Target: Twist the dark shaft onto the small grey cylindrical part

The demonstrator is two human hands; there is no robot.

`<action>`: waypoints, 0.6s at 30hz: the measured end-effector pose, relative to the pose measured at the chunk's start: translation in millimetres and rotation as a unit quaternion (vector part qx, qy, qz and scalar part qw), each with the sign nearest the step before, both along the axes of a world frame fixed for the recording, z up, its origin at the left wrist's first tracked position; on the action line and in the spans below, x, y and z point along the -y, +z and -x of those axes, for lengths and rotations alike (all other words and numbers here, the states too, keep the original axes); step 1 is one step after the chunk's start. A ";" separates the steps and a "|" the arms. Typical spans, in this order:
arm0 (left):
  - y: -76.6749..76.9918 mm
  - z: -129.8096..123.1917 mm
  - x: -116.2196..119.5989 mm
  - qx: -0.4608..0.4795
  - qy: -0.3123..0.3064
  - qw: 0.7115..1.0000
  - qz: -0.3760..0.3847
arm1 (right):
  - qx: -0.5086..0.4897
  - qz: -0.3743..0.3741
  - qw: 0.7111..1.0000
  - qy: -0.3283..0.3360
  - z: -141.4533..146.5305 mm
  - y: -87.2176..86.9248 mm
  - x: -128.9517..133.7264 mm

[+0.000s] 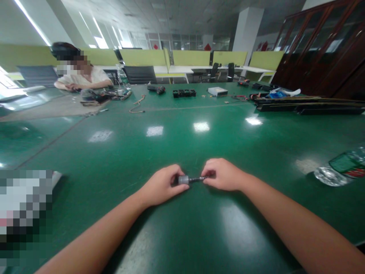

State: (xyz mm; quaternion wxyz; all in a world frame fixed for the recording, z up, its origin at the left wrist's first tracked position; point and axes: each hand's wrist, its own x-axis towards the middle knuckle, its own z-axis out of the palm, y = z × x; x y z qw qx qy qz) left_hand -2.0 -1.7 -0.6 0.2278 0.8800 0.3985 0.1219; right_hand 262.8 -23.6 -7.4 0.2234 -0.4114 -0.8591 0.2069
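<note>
Low over the green table (159,152), a small grey cylinder (183,179) with a thin dark rod (195,179) sticking out of its right end lies level between my hands. My left hand (162,185) is closed around the cylinder, with thumb and fingers on either side of it. The fingers of my right hand (224,175) pinch the rod's far end, where a darker tip shows partly behind them. What kind of part this is, I cannot make out.
A clear plastic bottle (342,167) lies at the right. A blurred-out flat item (25,205) is at the left edge. Across the table sit a person (82,74), a power drill (156,89), a black block (184,93), a silver box (217,91) and long dark strips (308,104).
</note>
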 end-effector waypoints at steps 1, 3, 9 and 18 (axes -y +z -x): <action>0.0 -0.1 0.2 0.001 0.000 1.000 0.001 | 0.000 0.001 1.000 -0.002 -0.2 0.2 -0.1; -0.1 -0.2 0.5 0.004 0.001 1.000 0.002 | -0.002 0.006 1.000 -0.012 -0.4 0.7 0.0; -1.2 0.2 0.6 0.011 0.007 1.000 0.001 | -0.002 0.009 1.000 -0.029 -2.0 4.7 0.3; -2.0 1.3 0.9 0.013 0.005 1.000 -0.001 | 0.004 0.012 0.999 -0.037 -12.5 4.2 -5.1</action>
